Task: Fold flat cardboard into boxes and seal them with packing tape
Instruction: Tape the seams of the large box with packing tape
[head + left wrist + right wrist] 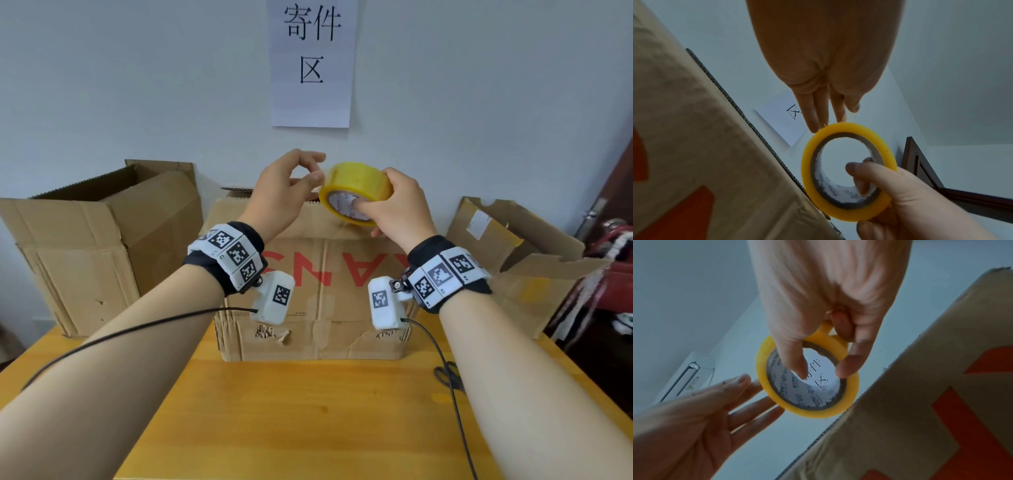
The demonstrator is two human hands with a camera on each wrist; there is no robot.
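At the left of the head view an open box (102,240) stands on the table (308,411), flaps up; it is plain corrugated board, light and stiff along its panels but creased and soft at the folds.

Left of centre, the left hand (281,195) is raised with fingers straight or loosely bent and gripping nothing. In the right wrist view its fingertips (764,404) touch the outer rim of the tape (356,193). It looks to be feeling for the loose end, though no free end shows in any view.

The tape sits just above centre of the head view, held in the air over the top edge of the middle box (315,301), which stands upright against the wall with red letters on its face. The roll is a yellow ring on a printed card core, light and rigid. Its outer face is probably slick, so the core is the sure hold, and the end should be picked with a nail.

Right of centre, the right hand (394,205) is clamped on the roll, thumb inside the core and fingers curled over the outside.

The middle box has torn patches near its base, so it may buckle if pressed hard there. It is best steadied by its top edge or corners.

At the right another box (513,260) lies open and ragged, with scissors (448,375) on the table in front of it.
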